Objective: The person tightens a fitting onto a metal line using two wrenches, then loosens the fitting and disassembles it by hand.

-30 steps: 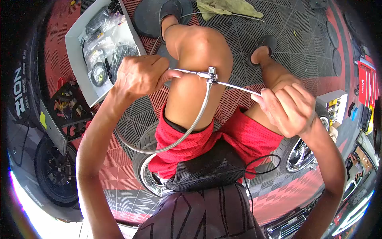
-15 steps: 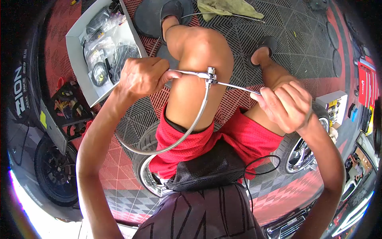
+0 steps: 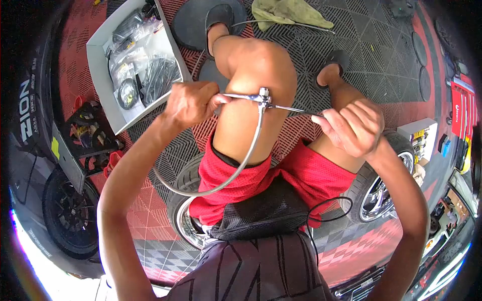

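My left hand (image 3: 193, 104) is closed around the handle of a shiny wrench (image 3: 240, 96), its head set at a metal hose fitting (image 3: 264, 94). A second slim wrench (image 3: 292, 108) runs from my right hand (image 3: 354, 128) to the same fitting, just below the first. The fingers of my right hand are curled around that handle. From the fitting a braided hose (image 3: 253, 145) hangs down and curves left over the red shorts, passing behind my left forearm. The fitting is held above my bare leg (image 3: 246, 130).
A white box (image 3: 103, 85) with bagged parts and cables stands at upper left. Wheels (image 3: 384, 193) lie on both sides of my seat. A green cloth (image 3: 288, 14) and a thin rod are on the tiled floor ahead. A low tool cart (image 3: 70, 160) stands left.
My hands have come slightly closer together, the left moving right and down, the right moving left. The fitting has shifted a little. Both wrenches stay on it.
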### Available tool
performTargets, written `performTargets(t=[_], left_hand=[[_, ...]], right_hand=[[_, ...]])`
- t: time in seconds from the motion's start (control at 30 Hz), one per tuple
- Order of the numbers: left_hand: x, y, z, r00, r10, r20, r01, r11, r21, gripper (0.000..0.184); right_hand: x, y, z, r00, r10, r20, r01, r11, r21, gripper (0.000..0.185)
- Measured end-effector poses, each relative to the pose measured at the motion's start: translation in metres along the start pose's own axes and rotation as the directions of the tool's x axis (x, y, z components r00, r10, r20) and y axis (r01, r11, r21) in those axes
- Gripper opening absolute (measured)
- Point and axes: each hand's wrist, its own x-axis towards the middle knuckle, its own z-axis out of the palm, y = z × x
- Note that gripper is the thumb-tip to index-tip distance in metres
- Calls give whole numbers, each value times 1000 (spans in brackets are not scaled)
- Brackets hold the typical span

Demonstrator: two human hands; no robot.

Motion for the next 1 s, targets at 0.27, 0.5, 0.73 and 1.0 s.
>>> performTargets(t=[0.27, 0.5, 0.73, 1.0], left_hand=[[16, 11, -41, 999, 33, 41, -37, 994, 105, 43], [34, 32, -81, 987, 41, 152, -86, 949, 305, 42], [23, 9, -48, 992, 97, 82, -113, 965, 235, 45], [34, 4, -34, 981, 189, 32, -192, 967, 169, 45]], right_hand=[[23, 3, -25, 991, -49, 125, 49, 999, 1, 18], [53, -13, -51, 933, -46, 356, 87, 991, -99, 19], [39, -9, -38, 969, -31, 245, 38, 999, -23, 19], [18, -7, -31, 991, -29, 127, 35, 999, -41, 18]])
